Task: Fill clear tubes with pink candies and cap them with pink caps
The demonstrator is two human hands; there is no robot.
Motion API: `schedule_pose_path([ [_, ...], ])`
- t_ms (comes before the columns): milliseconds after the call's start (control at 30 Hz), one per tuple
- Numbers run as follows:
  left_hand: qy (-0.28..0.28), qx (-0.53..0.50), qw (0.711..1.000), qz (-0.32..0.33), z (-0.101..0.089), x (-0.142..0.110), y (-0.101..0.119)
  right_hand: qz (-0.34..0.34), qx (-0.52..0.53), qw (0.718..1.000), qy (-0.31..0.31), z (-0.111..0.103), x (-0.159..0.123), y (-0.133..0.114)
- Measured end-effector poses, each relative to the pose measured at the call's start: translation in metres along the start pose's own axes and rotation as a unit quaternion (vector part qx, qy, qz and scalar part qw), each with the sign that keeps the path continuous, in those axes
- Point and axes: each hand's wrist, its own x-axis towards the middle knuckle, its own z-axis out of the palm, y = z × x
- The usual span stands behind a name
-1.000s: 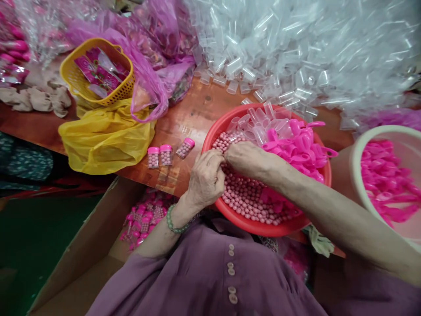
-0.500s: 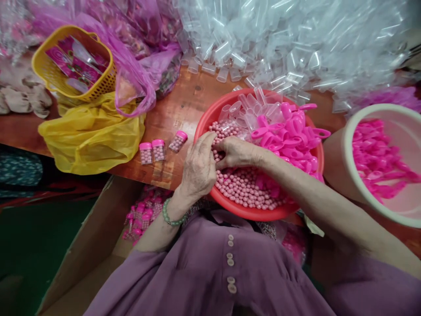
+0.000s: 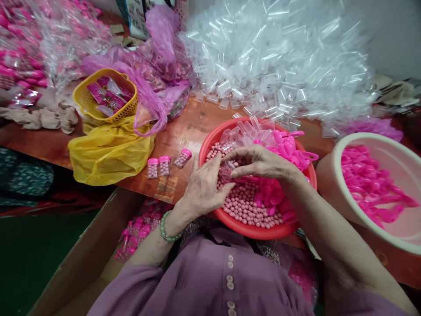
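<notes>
Over the red basin [image 3: 283, 231], my right hand [image 3: 259, 162] pinches a small clear plastic tube [image 3: 227, 168] by its side; whether beads are inside it I cannot make out. My left hand [image 3: 204, 186] is beside the tube at the basin's left rim, thumb and fingers apart, with nothing visible in it. Pink beads [image 3: 250, 204] fill the left and near part of the basin. Bright pink plastic caps with loops [image 3: 286, 147] lie on its right, and empty clear tubes [image 3: 245, 130] at its far side.
Left of the basin stand small bead-filled bottles [image 3: 164, 165]. Beyond them are a yellow bag [image 3: 110, 153], a yellow basket [image 3: 131, 107] and a purple bag [image 3: 158, 103]. Clear tubes [image 3: 279, 61] heap up behind; a white bucket [image 3: 335, 151] with pink parts stands right. Below left, a cardboard box [image 3: 82, 245] holds filled bottles.
My right hand has risen from the beads, and the clear tube now shows between its fingers. My left hand has opened from its curled pose. The camera view has shifted.
</notes>
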Motion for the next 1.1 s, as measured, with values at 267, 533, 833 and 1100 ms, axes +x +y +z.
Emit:
schedule_pose_path([
  [267, 0.024, 0.016, 1.000, -0.012, 0.007, 0.002, -0.011, 0.006, -0.204, 0.979, -0.005, 0.003, 0.002, 0.003],
  [533, 0.071, -0.153, 0.984, -0.049, 0.013, -0.002, -0.019, 0.076, -0.541, 0.834, -0.082, 0.028, 0.019, -0.007],
  [833, 0.138, -0.646, 0.723, -0.201, -0.023, 0.016, -0.027, 0.094, -0.549, 0.823, -0.111, 0.045, 0.032, 0.006],
  [1100, 0.125, -0.683, 0.683, -0.228, -0.018, 0.020, -0.021, 0.115, -0.446, 0.887, 0.001, 0.056, 0.025, 0.027],
])
